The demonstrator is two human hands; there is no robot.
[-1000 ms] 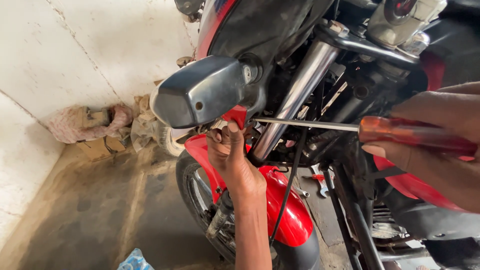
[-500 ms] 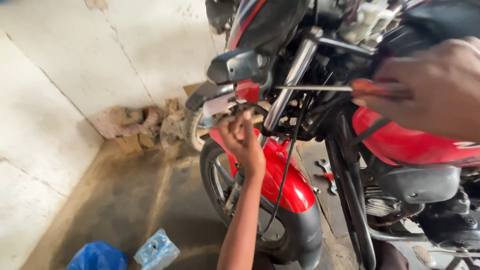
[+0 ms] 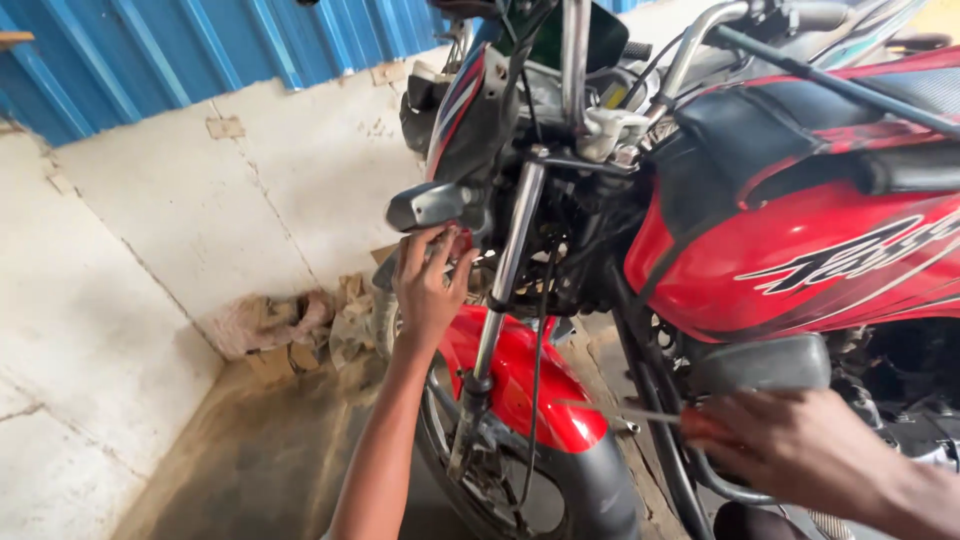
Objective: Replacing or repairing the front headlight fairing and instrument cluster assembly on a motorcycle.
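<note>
Fingers (image 3: 425, 262) of left hand (image 3: 428, 290) curled up under grey turn signal (image 3: 430, 205) beside fork tube (image 3: 508, 270), right hand (image 3: 800, 450) closed round red-handled screwdriver (image 3: 655, 417) low near red front fender (image 3: 530, 385); likely scratched paint should that tip swing.
</note>
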